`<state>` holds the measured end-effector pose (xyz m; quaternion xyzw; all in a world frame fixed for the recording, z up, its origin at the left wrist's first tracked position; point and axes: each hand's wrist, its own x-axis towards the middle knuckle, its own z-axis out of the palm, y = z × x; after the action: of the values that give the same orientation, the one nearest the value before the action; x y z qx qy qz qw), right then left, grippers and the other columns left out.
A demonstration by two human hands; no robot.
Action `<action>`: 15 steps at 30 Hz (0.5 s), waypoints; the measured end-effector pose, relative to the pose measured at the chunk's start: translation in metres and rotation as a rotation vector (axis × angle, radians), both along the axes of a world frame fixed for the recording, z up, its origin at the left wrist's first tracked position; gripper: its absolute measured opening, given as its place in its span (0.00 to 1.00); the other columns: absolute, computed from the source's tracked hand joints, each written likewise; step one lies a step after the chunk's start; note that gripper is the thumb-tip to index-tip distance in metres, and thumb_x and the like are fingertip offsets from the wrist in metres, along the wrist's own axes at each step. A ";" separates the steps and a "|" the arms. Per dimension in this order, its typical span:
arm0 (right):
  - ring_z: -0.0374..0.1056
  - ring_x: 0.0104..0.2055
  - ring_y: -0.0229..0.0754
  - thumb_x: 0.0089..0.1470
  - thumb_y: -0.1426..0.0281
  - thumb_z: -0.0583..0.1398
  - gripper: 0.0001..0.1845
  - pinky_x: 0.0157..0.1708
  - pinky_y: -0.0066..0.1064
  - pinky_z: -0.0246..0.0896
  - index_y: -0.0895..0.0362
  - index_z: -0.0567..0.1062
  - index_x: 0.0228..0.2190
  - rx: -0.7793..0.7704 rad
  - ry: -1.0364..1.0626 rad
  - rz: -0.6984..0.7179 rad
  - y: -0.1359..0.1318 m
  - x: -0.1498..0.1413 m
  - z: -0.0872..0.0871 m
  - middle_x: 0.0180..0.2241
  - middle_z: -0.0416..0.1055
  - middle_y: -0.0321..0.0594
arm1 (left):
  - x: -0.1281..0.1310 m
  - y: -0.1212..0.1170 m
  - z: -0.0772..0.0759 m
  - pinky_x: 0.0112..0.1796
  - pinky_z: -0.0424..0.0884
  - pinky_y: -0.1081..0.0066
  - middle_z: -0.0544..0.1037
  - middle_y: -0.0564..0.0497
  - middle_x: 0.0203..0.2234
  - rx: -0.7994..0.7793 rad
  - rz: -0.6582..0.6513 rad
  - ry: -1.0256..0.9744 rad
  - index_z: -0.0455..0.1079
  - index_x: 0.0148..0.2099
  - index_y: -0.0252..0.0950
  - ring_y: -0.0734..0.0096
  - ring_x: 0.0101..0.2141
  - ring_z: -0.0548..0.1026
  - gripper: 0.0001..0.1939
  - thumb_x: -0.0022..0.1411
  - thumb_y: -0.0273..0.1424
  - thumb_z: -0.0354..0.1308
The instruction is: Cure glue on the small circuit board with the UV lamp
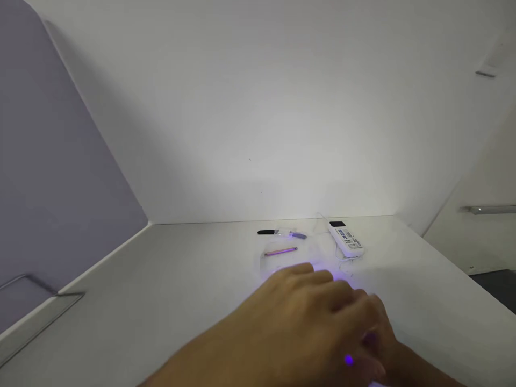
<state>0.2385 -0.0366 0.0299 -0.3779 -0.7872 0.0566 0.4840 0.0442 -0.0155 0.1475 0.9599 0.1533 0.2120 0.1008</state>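
Observation:
My left hand comes in from the lower left, back of the hand up and fingers curled over. Behind it, my right hand reaches in from the lower right, pressed close against it and mostly covered, its fingers hidden. Violet light glows on the table just beyond the knuckles, and a bright violet spot sits near the left thumb. A pale edge of something shows below the hands; its kind cannot be made out. Nearest past the hands lies a slim pink, pencil-like stick.
Behind the stick lies a thin tool with a black handle. A white device with a dark end and printed label rests to the right, a thin white cord beside it. A white wall closes the back of the white table.

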 end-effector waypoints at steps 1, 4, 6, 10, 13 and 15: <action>0.64 0.17 0.36 0.64 0.67 0.53 0.10 0.16 0.26 0.62 0.51 0.63 0.29 0.008 0.019 0.013 0.000 -0.001 0.002 0.20 0.67 0.31 | 0.003 0.005 0.001 0.32 0.66 0.71 0.79 0.55 0.30 -0.069 0.008 0.047 0.73 0.42 0.38 0.72 0.28 0.74 0.05 0.71 0.34 0.61; 0.65 0.17 0.34 0.63 0.70 0.56 0.07 0.16 0.22 0.61 0.52 0.65 0.31 0.014 0.040 0.045 0.000 -0.003 0.006 0.21 0.69 0.30 | 0.010 0.017 -0.001 0.31 0.66 0.74 0.79 0.57 0.28 -0.255 -0.033 0.111 0.74 0.41 0.39 0.74 0.27 0.75 0.07 0.67 0.37 0.66; 0.68 0.19 0.35 0.60 0.73 0.59 0.06 0.18 0.22 0.65 0.52 0.67 0.32 0.033 0.050 0.041 0.001 -0.003 0.006 0.22 0.72 0.31 | 0.015 0.021 -0.007 0.31 0.66 0.73 0.78 0.58 0.27 -0.289 -0.018 0.125 0.75 0.41 0.40 0.73 0.27 0.75 0.07 0.66 0.36 0.66; 0.65 0.16 0.35 0.56 0.75 0.59 0.07 0.15 0.23 0.62 0.52 0.66 0.30 0.042 0.079 0.035 0.001 0.000 0.001 0.20 0.70 0.30 | 0.021 0.023 -0.017 0.33 0.67 0.72 0.79 0.56 0.28 -0.267 0.021 0.108 0.75 0.46 0.41 0.71 0.28 0.76 0.07 0.66 0.33 0.65; 0.65 0.17 0.36 0.53 0.77 0.59 0.08 0.16 0.24 0.62 0.51 0.67 0.31 -0.003 0.081 0.060 0.000 0.003 0.001 0.20 0.69 0.29 | 0.022 0.025 -0.020 0.34 0.68 0.71 0.79 0.55 0.27 -0.278 -0.007 0.097 0.76 0.47 0.39 0.71 0.27 0.75 0.07 0.67 0.33 0.64; 0.67 0.18 0.36 0.53 0.78 0.60 0.10 0.17 0.23 0.64 0.51 0.68 0.34 -0.030 0.082 0.090 0.000 0.003 0.004 0.22 0.70 0.30 | 0.020 0.026 -0.019 0.33 0.68 0.72 0.78 0.55 0.26 -0.294 -0.003 0.072 0.76 0.46 0.38 0.72 0.26 0.74 0.07 0.68 0.35 0.63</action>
<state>0.2416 -0.0365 0.0338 -0.3467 -0.7821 0.1054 0.5070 0.0645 0.0109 0.1288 0.9420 0.1848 0.1524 0.2351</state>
